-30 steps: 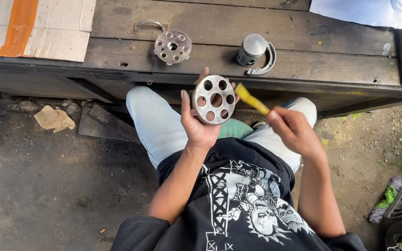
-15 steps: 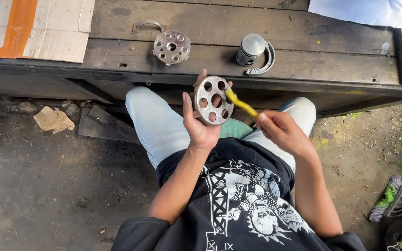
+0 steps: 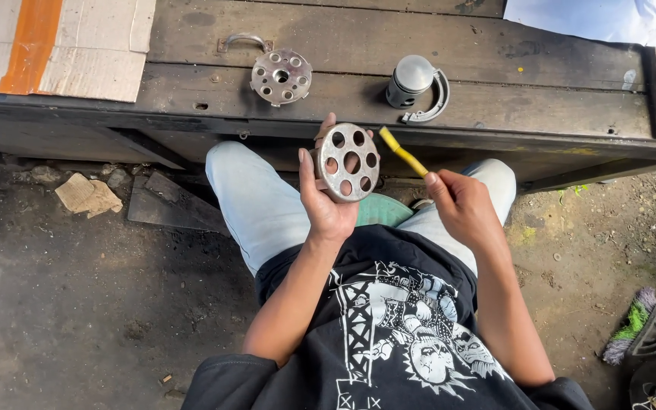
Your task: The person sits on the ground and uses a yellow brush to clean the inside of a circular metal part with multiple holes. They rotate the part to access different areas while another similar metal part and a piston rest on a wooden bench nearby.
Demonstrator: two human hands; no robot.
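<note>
The yellow-handled brush has drawn back from the face of the perforated metal disc since half a second ago and now stands just off its right edge, clear of the holes it was working. The left hand grips the disc upright in front of the knees, thumb on its left rim and fingertips curled behind the top; the right hand is closed around the brush handle, the tip angled up toward the disc.

Done well, the stroke probably calls for a steady disc, its face turned to the brush, and short passes through each hole rather than across the rim.

On the dark wooden bench beyond the fingers lie a second perforated plate, a piston and a curved metal shoe touching it.

The brush's bristles are too small to make out, the disc's back is hidden by the left palm, and a broom is cut off at the frame's right edge.
</note>
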